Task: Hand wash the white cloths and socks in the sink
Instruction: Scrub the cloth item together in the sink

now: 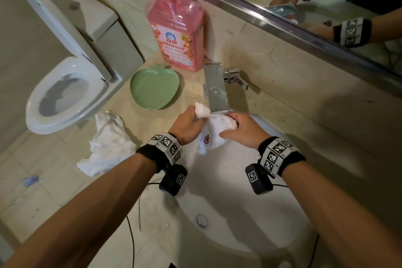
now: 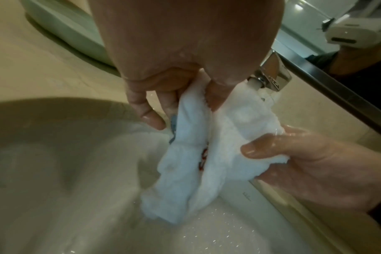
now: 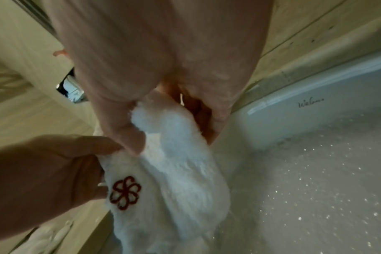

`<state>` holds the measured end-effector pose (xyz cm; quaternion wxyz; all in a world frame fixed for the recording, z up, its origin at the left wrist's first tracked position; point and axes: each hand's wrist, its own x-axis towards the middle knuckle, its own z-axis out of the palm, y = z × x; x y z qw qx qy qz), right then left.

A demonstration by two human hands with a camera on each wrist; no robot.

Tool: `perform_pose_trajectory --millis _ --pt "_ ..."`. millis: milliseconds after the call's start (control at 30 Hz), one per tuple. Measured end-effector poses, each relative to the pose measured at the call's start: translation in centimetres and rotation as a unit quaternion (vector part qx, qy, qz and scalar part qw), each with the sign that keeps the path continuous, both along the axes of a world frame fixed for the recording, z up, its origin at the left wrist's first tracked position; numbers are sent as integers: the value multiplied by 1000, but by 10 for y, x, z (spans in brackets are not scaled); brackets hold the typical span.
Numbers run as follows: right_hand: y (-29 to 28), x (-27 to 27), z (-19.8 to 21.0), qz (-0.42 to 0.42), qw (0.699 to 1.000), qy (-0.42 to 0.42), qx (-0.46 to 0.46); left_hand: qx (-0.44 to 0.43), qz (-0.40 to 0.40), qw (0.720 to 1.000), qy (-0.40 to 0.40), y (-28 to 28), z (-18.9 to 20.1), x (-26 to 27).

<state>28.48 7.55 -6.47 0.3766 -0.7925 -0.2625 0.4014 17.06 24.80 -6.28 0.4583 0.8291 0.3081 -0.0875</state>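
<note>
I am holding the white cloth (image 1: 214,130) under the faucet (image 1: 216,87), just above centre of the head view. My left hand (image 1: 187,125) is gripping the cloth's upper end, fingers curled round a bunched tuft that is sticking up left of the spout. My right hand (image 1: 241,128) is clamping the opposite bunch, thumb pressed on top in the left wrist view; that hand is looking wet there.

Key relation: the cloth is spanning the gap between my two hands, its long axis running left to right under the spout, with a loose tail carrying a red flower mark (image 3: 125,192) hanging down toward the bottom of the frame. Both hands are equally near; neither needs to reach. Water appears to be leaving the spout onto the cloth in the left wrist view, though blur is making this uncertain. I am judging the current step to be rinsing or rubbing, and the next move to be sliding the two grips against each other along that axis.

Containers: the sink (image 1: 289,209) is showing scattered droplets and an open-looking drain (image 1: 201,220), no standing water visible. The green dish (image 1: 155,87), upper centre-left, is holding nothing I can see. A second white cloth (image 1: 108,143) is lying crumpled on the counter at left, not yet in the sink. The pink detergent bottle (image 1: 176,37) is standing upright behind the dish.
</note>
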Motion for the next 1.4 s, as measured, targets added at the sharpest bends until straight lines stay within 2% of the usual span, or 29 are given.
perform_pose_trajectory --millis 100,233,333,400,533,600,733,833,933,1000,1133,1233,1333,1400 --pt "4 -4 1 27 999 40 -14 -22 -13 1000 -1 10 1 -10" --pt "11 -12 -5 78 996 44 -19 -72 -41 993 -79 21 2 -19" --pt "16 -17 -10 61 993 100 0 -89 -36 990 -99 22 6 -23" --pt "17 -16 -15 34 997 76 -2 -89 -28 991 -98 26 7 -25" --pt "14 -12 -21 20 1000 24 5 61 -41 997 -22 35 7 -28" --pt "11 -10 -21 9 1000 22 18 92 -59 994 -8 35 7 -29" --pt "4 -1 -24 -10 1000 2 8 48 -108 991 -57 33 10 -27" --pt "-2 7 -26 -1 1000 -22 -22 10 -152 987 -56 32 11 -24" --pt "-7 12 -23 6 999 -47 12 -42 -172 983 -47 31 11 -23" --pt "-8 13 -19 21 996 -74 33 -18 -207 977 -37 29 11 -21" --pt "-7 12 -7 87 990 -114 9 118 -301 946 19 23 13 -15" --pt "-5 13 2 116 985 -127 -12 149 -327 932 33 22 18 -13" --pt "-2 12 11 122 988 -90 1 139 -332 933 25 24 19 -14" --pt "0 12 13 120 992 -25 1 130 -324 936 52 29 18 -18"
